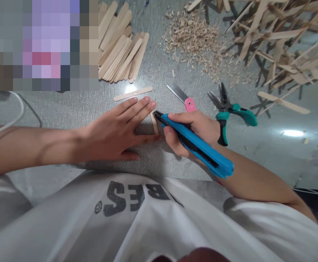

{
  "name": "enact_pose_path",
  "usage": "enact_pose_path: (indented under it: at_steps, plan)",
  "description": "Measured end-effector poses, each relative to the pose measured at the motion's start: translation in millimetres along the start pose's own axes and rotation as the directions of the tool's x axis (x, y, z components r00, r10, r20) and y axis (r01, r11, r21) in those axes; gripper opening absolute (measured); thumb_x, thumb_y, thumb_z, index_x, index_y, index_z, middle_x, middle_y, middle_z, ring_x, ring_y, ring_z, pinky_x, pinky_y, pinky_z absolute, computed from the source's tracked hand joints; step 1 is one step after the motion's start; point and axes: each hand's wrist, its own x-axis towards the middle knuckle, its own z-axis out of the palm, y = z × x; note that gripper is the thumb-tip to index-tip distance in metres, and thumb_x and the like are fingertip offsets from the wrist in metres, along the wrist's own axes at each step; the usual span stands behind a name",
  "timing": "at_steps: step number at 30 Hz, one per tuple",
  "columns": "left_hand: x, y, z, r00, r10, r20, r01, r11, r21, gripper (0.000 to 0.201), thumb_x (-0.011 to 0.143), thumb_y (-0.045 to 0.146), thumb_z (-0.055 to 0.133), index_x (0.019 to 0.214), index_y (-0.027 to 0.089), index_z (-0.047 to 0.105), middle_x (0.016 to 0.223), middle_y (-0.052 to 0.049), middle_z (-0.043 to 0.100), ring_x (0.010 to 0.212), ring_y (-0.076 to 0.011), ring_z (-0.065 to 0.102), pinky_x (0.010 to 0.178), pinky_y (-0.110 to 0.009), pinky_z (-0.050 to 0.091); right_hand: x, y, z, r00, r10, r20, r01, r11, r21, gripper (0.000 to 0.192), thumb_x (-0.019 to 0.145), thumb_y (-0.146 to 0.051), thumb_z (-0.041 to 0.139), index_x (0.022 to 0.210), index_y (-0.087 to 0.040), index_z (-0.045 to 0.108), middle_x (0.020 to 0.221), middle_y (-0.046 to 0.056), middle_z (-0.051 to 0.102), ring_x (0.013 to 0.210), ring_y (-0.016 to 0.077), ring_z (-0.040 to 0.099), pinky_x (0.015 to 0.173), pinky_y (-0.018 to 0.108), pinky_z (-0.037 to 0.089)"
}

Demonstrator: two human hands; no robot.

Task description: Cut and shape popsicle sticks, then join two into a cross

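Note:
My left hand (115, 127) lies flat on the grey table, palm down with the fingers spread. Between its fingertips and the blade end, a short piece of craft stick (155, 123) shows; the fingers touch its ends and part of it is hidden. My right hand (194, 131) is closed around a blue box cutter (199, 145), its tip at the upper end of that piece. Just beyond my left fingertips lies a craft stick (123, 95) with a small slot in its middle. A pink-handled blade (179, 94) rests past my right hand, its handle partly covered.
Green-and-black pliers (226, 109) lie open right of my right hand. Stacked craft sticks (120, 54) sit at the back left, wood shavings (194, 36) at the back middle, and a loose heap of cut sticks (281, 40) at the back right. A white cable (18, 112) crosses my left forearm.

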Motion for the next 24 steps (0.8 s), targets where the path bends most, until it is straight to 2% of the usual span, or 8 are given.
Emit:
enact_pose_path:
  at_steps: [5,8,11,16,20,22,24]
  plan:
    - [0.8,-0.1,-2.4,1.000,0.009,0.007,-0.009,1.000,-0.007,0.089,0.105,0.068,0.085,0.182,0.032,0.058,0.204,-0.017,0.031,0.190,-0.0483,0.030,0.156,-0.068,0.028,0.5,0.4,2.5,0.994,-0.062,-0.094,0.068,0.996,0.055,0.027,0.116,-0.053,0.064,0.125,-0.033,0.080,0.093,0.002,0.091,0.075,0.0279,0.086,0.075,0.045,0.071]
    - [1.3,-0.3,-2.5,1.000,0.016,0.000,-0.016,1.000,-0.006,0.091,0.104,0.069,0.087,0.181,0.030,0.058,0.203,-0.018,0.032,0.189,-0.0494,0.031,0.155,-0.070,0.030,4.0,-0.8,-5.7,0.980,-0.150,-0.128,0.153,0.988,0.015,0.021,0.114,-0.047,0.074,0.121,-0.030,0.082,0.090,0.003,0.090,0.073,0.0267,0.087,0.070,0.039,0.071]
    - [2.3,0.3,-3.1,1.000,0.011,-0.016,-0.011,1.000,-0.008,0.091,0.102,0.068,0.090,0.179,0.031,0.060,0.202,-0.019,0.034,0.188,-0.0488,0.034,0.154,-0.069,0.032,5.8,-2.5,-9.0,0.972,-0.211,-0.105,0.207,0.977,-0.043,0.018,0.114,-0.044,0.074,0.118,-0.029,0.083,0.088,0.003,0.090,0.074,0.0263,0.088,0.068,0.037,0.070]
    - [5.2,1.5,-3.8,1.000,0.008,-0.014,-0.008,1.000,-0.007,0.090,0.097,0.069,0.095,0.173,0.029,0.066,0.199,-0.023,0.040,0.186,-0.0507,0.037,0.154,-0.068,0.035,5.2,-5.1,-5.6,0.981,-0.162,-0.105,0.161,0.987,-0.017,0.024,0.116,-0.050,0.069,0.105,-0.031,0.080,0.082,0.001,0.087,0.071,0.0250,0.086,0.066,0.038,0.069]
    - [6.5,1.2,-1.7,1.000,-0.001,-0.027,0.000,0.999,-0.052,0.087,0.098,0.065,0.094,0.174,0.033,0.067,0.201,-0.015,0.039,0.188,-0.0476,0.036,0.155,-0.067,0.033,6.7,-4.5,-10.9,0.987,-0.146,-0.068,0.144,0.989,-0.031,0.037,0.115,-0.055,0.072,0.087,-0.031,0.073,0.065,-0.001,0.077,0.058,0.0213,0.078,0.060,0.037,0.064]
    - [6.8,1.1,-0.4,0.999,0.002,-0.036,-0.004,0.998,-0.056,0.085,0.097,0.065,0.094,0.172,0.033,0.069,0.201,-0.014,0.040,0.188,-0.0476,0.037,0.155,-0.067,0.034,7.5,-5.0,-13.4,0.985,-0.158,-0.075,0.154,0.986,-0.058,0.038,0.114,-0.055,0.073,0.085,-0.030,0.071,0.059,-0.002,0.071,0.051,0.0199,0.072,0.055,0.037,0.060]
    - [6.8,1.2,0.5,0.999,0.007,-0.042,-0.009,0.999,-0.041,0.085,0.096,0.067,0.095,0.170,0.031,0.071,0.200,-0.018,0.040,0.187,-0.0498,0.038,0.153,-0.069,0.036,8.0,-6.8,-13.6,0.984,-0.164,-0.064,0.158,0.983,-0.095,0.034,0.113,-0.054,0.075,0.088,-0.030,0.073,0.058,-0.003,0.071,0.049,0.0198,0.071,0.052,0.037,0.059]
